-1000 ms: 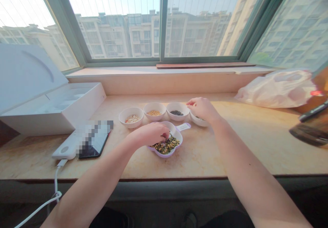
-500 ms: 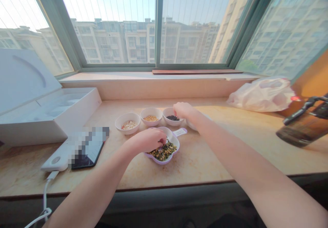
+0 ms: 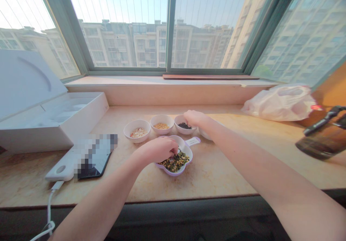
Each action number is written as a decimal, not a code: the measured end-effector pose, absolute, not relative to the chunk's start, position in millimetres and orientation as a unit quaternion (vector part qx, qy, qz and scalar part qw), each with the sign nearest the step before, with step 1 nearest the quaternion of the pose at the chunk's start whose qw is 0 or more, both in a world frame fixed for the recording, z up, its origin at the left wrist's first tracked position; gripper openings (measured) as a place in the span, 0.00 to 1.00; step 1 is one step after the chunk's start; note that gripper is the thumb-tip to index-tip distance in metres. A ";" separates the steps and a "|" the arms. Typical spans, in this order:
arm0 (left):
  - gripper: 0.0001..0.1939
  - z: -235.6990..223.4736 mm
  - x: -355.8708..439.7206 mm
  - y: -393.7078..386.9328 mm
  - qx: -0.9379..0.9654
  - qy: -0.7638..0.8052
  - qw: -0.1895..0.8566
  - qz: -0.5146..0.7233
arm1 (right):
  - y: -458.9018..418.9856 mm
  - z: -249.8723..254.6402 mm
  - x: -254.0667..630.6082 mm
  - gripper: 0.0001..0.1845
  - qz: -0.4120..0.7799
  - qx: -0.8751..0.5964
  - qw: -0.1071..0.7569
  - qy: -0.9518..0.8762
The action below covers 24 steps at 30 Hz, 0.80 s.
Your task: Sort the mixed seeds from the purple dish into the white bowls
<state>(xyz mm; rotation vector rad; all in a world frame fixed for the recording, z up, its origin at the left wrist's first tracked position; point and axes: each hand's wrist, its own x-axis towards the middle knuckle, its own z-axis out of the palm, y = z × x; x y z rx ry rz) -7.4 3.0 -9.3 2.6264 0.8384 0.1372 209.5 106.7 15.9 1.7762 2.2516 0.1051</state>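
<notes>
My left hand [image 3: 162, 150] is down in a white and purple handled dish [image 3: 187, 149], its fingers curled together at the mixed green and yellow beans [image 3: 177, 162]. What those fingertips hold, if anything, is hidden. Farther back, my right hand [image 3: 195, 118] reaches over the right rim of a white bowl [image 3: 178, 119] of black beans [image 3: 185, 126]. Its fingers are bent close together, and their tips are too small to make out. Left of that bowl stand a bowl [image 3: 155, 120] of yellow beans [image 3: 161, 126] and another [image 3: 127, 130] with pale flat pieces [image 3: 138, 132].
A further white bowl [image 3: 204, 134] is partly covered by my right forearm. To the left lie a phone [image 3: 93, 171], a white power bank [image 3: 58, 171] with a cable, and an open white box [image 3: 89, 114]. A plastic bag [image 3: 281, 103] and a dark pitcher [image 3: 316, 143] stand right.
The whole view has shifted slightly, so everything appears a little farther right. Both hands stay at the same dish and bowl, with only small finger movement.
</notes>
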 end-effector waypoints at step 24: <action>0.11 -3.3 -5.0 0.6 0.937 0.302 0.174 0.024 | 103.1 34.5 227.1 0.17 -0.206 0.598 0.015 0.775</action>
